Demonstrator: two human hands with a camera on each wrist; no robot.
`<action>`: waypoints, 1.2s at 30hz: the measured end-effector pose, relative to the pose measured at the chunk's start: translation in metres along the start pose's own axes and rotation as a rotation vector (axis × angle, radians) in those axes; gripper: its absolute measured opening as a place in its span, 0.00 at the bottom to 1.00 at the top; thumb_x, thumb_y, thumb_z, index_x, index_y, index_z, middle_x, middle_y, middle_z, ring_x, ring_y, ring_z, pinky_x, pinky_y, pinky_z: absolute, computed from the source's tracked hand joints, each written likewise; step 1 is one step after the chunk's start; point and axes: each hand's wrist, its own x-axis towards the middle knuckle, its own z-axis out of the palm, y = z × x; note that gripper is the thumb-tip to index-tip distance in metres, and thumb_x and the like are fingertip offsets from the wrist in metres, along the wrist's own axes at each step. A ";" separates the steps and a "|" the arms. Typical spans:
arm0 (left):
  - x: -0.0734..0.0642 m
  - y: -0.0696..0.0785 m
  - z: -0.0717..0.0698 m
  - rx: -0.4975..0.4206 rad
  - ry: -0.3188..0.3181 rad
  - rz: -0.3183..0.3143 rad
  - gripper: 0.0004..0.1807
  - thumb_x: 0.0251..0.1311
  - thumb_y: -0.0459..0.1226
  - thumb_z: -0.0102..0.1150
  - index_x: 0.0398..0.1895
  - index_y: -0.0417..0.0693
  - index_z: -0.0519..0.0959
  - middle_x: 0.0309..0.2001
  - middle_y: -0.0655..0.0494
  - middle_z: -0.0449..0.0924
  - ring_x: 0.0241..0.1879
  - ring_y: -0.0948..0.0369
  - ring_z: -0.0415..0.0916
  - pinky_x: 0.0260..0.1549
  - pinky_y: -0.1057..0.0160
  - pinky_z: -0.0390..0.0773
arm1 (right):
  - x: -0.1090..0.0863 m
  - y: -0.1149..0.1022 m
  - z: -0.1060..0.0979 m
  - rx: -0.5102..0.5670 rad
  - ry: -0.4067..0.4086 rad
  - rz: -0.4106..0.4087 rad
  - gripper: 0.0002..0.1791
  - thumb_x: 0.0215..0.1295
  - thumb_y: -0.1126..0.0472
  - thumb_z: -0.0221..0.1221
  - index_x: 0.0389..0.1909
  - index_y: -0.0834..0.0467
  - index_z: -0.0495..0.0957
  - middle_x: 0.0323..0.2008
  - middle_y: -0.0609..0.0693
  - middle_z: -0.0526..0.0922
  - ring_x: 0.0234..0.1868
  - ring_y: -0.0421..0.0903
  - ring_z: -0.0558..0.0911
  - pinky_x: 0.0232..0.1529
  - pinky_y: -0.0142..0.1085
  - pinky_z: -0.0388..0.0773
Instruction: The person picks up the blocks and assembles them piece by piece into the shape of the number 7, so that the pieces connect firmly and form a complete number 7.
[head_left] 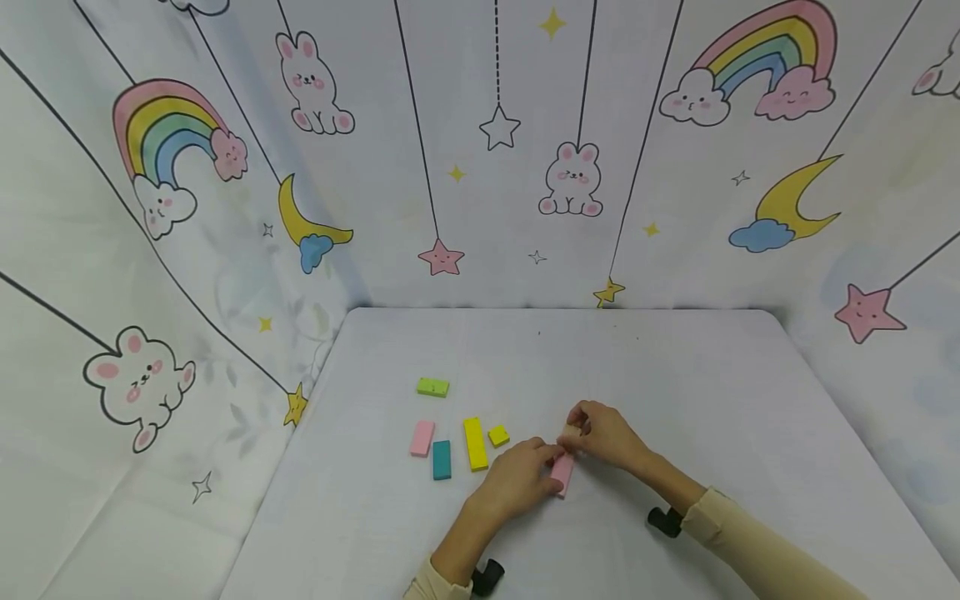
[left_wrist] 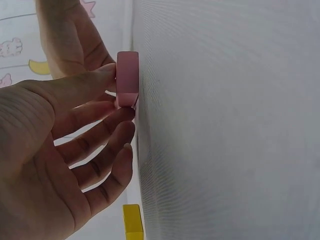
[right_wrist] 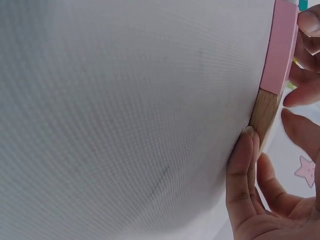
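Observation:
A long pink block (head_left: 562, 473) lies on the white table, running away from the person. The left hand (head_left: 519, 479) holds it from its left side, thumb toward the near part and fingers farther along. In the left wrist view the block's pink end (left_wrist: 127, 75) shows beside the thumb. A natural wood block (right_wrist: 265, 112) sits end to end with the pink block, right at its far end. The right hand (head_left: 603, 433) pinches this wood block between thumb and fingers, and the fingertips of both hands almost meet at the joint.
Left of the hands lie a long yellow block (head_left: 476, 444), a small yellow block (head_left: 498, 436), a teal block (head_left: 442, 460), another pink block (head_left: 422, 438) and a green block (head_left: 432, 387). A printed curtain (head_left: 495, 208) stands behind the table (head_left: 637, 358).

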 end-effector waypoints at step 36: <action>0.001 0.001 0.004 0.033 -0.002 0.002 0.28 0.63 0.48 0.73 0.66 0.55 0.82 0.58 0.63 0.79 0.54 0.66 0.78 0.54 0.64 0.79 | 0.014 -0.016 -0.014 -0.190 -0.072 -0.009 0.15 0.58 0.53 0.76 0.35 0.57 0.82 0.29 0.45 0.80 0.29 0.42 0.76 0.31 0.38 0.74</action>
